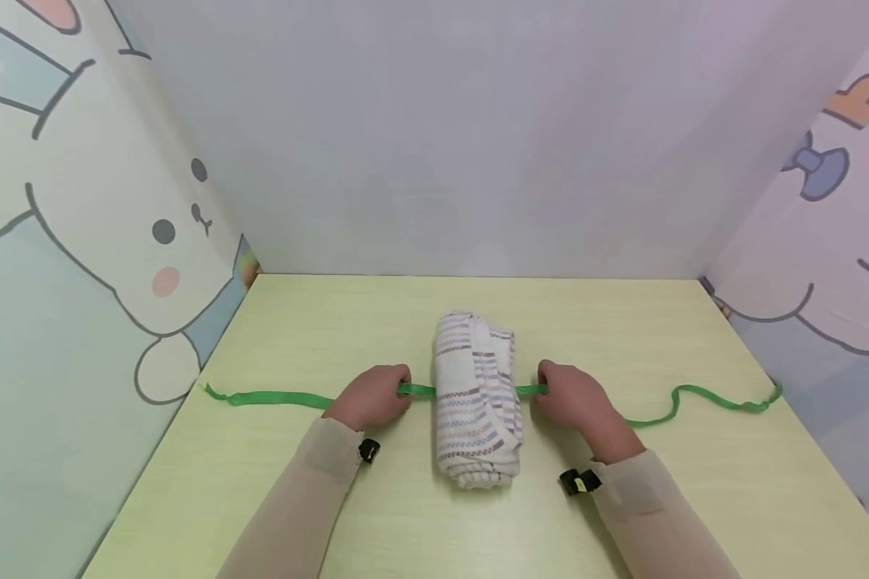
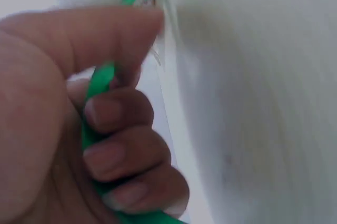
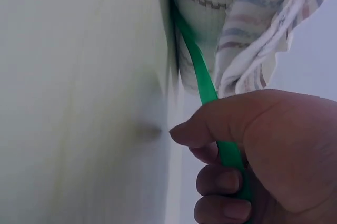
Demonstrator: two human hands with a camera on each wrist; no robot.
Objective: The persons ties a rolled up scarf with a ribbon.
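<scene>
A rolled white towel (image 1: 471, 402) with grey, blue and brown woven stripes lies upright in the head view, at the middle of the table. A green ribbon (image 1: 282, 398) passes beneath it and comes out on both sides. Left of the towel, my left hand (image 1: 372, 396) grips the ribbon, its fingers curled round the green strip (image 2: 100, 84) in the left wrist view. On the other side my right hand (image 1: 574, 398) holds the ribbon between thumb and curled fingers; the right wrist view shows the strip (image 3: 197, 60) running under the towel (image 3: 210, 2).
The ribbon's loose ends trail outward over the pale yellow table (image 1: 471, 531), the right one wavy. A plain grey wall (image 1: 434, 161) stands behind, with cartoon-printed panels (image 1: 116, 265) at both sides. Each sleeve cuff carries a small black device (image 1: 579, 482).
</scene>
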